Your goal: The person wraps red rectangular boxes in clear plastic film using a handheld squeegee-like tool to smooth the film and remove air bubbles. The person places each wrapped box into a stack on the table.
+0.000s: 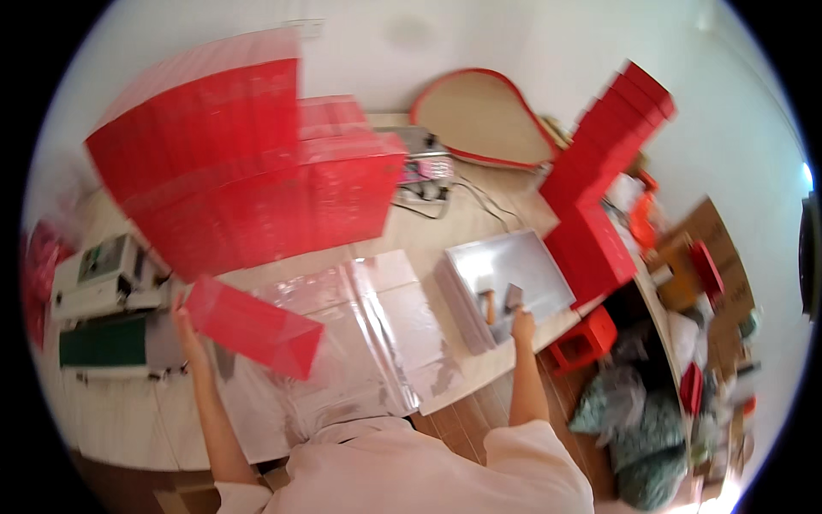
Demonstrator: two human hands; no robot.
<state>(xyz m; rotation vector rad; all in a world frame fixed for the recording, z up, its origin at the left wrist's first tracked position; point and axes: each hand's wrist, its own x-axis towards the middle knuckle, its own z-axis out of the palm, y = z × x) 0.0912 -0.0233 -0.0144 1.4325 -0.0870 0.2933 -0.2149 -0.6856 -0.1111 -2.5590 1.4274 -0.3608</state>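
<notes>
My left hand [182, 319] grips the left end of a red box [248, 325], which looks loosely covered in clear film. The box is tilted over a sheet of clear plastic film [377, 343] spread on the table. Over at the right, my right hand [523, 325] is closed on a small tool with a flat grey-brown head [514, 296]; its handle is hidden in my fingers. That tool is above a shiny metal box with a raised rim [471, 250]. Inside the rim, beside the held tool, lies a second tool with a wooden handle [489, 307].
Stacked red boxes [257, 206] fill the table's back left. A white machine with a green belt [107, 343] stands at the far left. More red boxes [591, 248] rise behind the metal box. A red stool [584, 339] and stuffed bags [642, 445] are on the floor.
</notes>
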